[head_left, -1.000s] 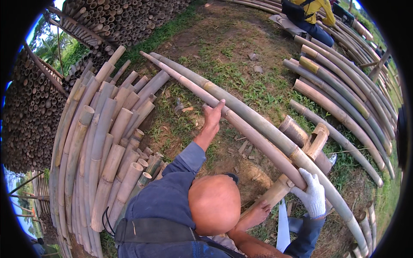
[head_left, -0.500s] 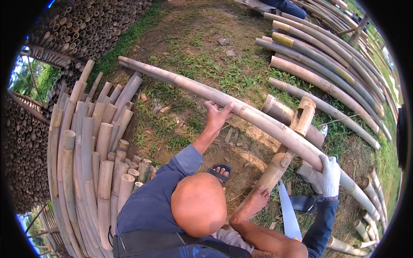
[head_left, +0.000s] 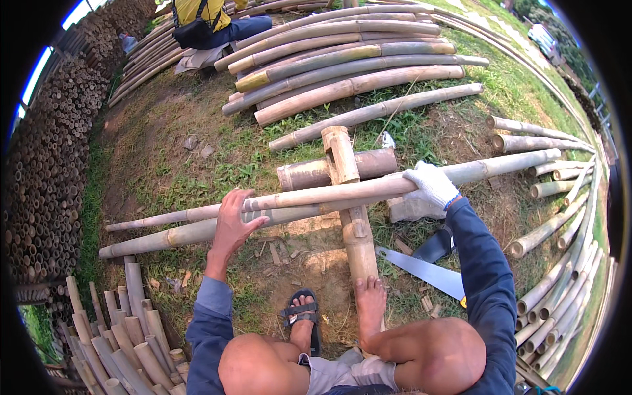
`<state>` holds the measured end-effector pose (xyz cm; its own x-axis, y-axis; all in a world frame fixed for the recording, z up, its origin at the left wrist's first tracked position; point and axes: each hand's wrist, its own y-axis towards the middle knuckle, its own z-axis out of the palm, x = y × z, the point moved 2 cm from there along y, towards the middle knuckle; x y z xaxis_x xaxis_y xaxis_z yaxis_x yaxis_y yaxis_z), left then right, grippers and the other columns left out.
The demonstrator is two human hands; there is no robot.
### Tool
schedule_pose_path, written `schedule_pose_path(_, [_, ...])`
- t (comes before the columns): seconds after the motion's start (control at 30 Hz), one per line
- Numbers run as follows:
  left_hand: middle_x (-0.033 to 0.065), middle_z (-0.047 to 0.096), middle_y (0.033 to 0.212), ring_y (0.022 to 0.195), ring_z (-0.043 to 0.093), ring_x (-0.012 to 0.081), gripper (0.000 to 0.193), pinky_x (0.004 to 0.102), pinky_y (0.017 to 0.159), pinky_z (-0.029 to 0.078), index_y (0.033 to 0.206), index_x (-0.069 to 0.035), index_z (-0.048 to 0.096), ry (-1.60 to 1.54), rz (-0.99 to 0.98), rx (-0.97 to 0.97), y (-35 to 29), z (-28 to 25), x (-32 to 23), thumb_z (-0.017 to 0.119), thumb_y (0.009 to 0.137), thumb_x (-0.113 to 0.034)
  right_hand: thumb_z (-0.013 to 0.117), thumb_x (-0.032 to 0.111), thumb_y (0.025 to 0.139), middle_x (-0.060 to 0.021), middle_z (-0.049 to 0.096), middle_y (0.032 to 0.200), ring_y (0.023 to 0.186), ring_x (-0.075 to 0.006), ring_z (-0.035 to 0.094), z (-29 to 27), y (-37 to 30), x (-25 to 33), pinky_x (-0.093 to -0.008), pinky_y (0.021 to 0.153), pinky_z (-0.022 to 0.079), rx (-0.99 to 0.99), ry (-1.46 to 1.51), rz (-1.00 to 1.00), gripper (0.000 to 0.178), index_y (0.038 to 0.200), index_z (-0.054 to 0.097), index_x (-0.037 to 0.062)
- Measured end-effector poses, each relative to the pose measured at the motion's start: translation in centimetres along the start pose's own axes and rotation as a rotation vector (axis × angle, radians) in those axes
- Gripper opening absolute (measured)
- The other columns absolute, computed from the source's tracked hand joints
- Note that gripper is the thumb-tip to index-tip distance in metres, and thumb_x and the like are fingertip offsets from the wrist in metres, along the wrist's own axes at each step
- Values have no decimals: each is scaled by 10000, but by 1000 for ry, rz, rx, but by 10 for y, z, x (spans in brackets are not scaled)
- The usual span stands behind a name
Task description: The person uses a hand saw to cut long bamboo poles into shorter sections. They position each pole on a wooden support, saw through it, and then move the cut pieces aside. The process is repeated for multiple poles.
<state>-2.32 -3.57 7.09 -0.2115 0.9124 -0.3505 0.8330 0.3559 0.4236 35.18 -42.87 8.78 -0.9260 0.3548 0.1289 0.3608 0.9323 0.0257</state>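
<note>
Two long bamboo poles lie side by side across the view before me, a pinkish upper pole (head_left: 316,195) and a greyer lower pole (head_left: 174,236). Their left ends are spread apart. My bare left hand (head_left: 232,220) straddles the upper pole, fingers over its far side and thumb by the lower one. My right hand (head_left: 428,188), in a white knit glove, is closed round the bamboo farther right; its fingertips are partly hidden. Under the poles stands a bamboo rest with a notched upright (head_left: 340,155) and a sloping leg (head_left: 359,253). My bare right foot (head_left: 370,304) presses on that leg.
A handsaw (head_left: 424,271) lies right of the leg, beside a black sandal-like thing (head_left: 433,246). A thick bamboo piece (head_left: 306,175) lies crosswise beneath the upright. Bamboo stacks surround me: far poles (head_left: 368,84), right poles (head_left: 540,237), left poles (head_left: 141,316). A person in yellow (head_left: 197,16) sits far left.
My view has swung, and the bamboo now lies more level. A second pole shows clearly beneath the first, their left ends apart. Both hands stay at the bamboo.
</note>
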Motion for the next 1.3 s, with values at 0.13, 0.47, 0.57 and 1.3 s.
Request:
schedule_pose_path(0.13, [149,759,1244,1259,696,363,802,490,1089,550,1343,-96,756,-78,-149,566,26,28,56,867,826,-699,918,346,819,-197,659,1043,1006,-419,685,4,-8,9,-524,884,543,-7,-40,-20,501,1211,740,88])
schedule_pose_path(0.47, [79,690,1087,1081,689,323,616,474,918,567,1261,-99,772,-20,27,243,-25,-22,85,779,944,-627,957,236,715,-179,641,1045,985,-413,646,-1,25,40,-506,877,543,-10,-8,22,629,1266,697,79])
schedule_pose_path(0.57, [74,686,1090,1112,674,316,627,481,936,559,1340,-117,763,-4,-20,227,-48,-39,98,765,955,-613,949,245,730,-191,641,1026,970,-418,651,-3,48,63,-513,854,541,-12,2,-77,610,1258,696,73])
schedule_pose_path(1.3, [132,607,1525,1397,600,362,741,527,1146,536,1400,-139,756,156,167,221,-20,14,87,887,844,-611,978,319,738,-202,702,995,973,-421,670,24,57,38,-523,879,531,59,32,-91,560,1198,734,113])
